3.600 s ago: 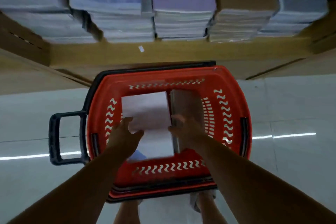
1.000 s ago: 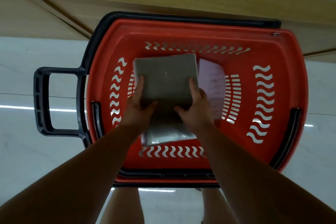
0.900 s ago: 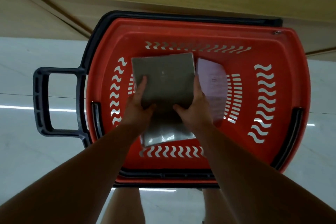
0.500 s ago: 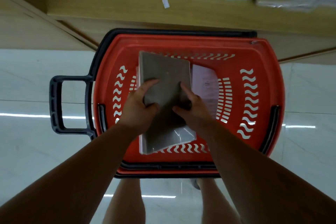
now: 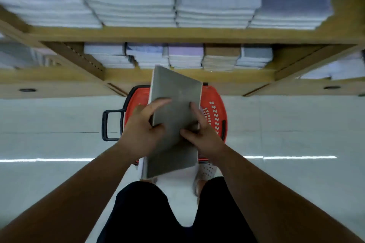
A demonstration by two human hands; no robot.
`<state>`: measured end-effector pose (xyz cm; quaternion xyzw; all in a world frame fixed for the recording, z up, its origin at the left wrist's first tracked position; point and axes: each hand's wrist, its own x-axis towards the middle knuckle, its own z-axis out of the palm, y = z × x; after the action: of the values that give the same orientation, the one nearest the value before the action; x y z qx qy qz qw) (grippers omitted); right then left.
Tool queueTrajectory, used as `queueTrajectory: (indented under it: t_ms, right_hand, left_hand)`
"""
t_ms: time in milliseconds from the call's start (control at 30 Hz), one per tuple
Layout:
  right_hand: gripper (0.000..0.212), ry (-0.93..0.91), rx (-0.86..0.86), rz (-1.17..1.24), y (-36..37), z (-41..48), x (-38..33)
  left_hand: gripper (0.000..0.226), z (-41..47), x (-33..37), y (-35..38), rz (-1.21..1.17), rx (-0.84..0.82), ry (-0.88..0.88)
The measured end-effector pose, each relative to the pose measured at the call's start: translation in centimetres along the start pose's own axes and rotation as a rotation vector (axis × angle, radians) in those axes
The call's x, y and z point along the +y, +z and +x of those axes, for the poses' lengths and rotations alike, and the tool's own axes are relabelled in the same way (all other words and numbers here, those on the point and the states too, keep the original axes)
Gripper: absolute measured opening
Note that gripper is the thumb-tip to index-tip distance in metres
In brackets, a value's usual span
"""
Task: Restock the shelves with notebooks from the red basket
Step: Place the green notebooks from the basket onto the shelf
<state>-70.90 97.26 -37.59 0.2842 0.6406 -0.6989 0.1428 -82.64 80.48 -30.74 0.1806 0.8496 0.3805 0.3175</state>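
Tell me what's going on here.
A person is restocking a stationery shelf. Both hands, left hand and right hand, grip the grey notebooks, held above the red basket on the floor. The wooden shelves ahead already carry stacked notebooks; the held ones are not yet on a shelf.
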Motion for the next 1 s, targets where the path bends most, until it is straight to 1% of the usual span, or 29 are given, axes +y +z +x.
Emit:
queueTrajectory:
  t_ms: [133,267,433,533,633,800,1000]
  right_hand:
    - [0.089,-0.068,-0.033,0.073,-3.2,-6.7,-6.5]
    - [0.088,-0.168,-0.057,0.157,-6.6,-11.6,-11.2]
    - [0.092,-0.242,-0.037,0.235,-10.7,-15.1,-15.7]
    - [0.087,-0.228,-0.032,0.288,-12.2,-15.3,-17.6]
    - [0.082,-0.205,0.005,0.312,-13.1,-14.7,-18.5]
    - [0.072,-0.191,0.202,0.319,-14.9,-13.4,-18.6]
    - [0.065,-0.165,0.381,0.299,-20.1,-11.9,-19.3]
  left_hand:
    - [0.070,-5.0,9.6,-2.1,-0.118,0.052,0.056]
    - [0.072,-8.1,16.5,-2.9,-0.234,0.074,0.133]
    - [0.066,-9.2,22.8,-3.3,-0.555,0.046,0.138]
    - [0.065,-8.2,24.7,-3.6,-0.663,0.032,0.120]
    - [0.063,-6.3,25.5,-4.3,-0.708,-0.002,0.092]
    - [0.065,-1.7,26.0,-4.7,-0.683,-0.093,0.032]
    - [0.066,4.6,26.8,-0.1,-0.584,-0.152,-0.017]
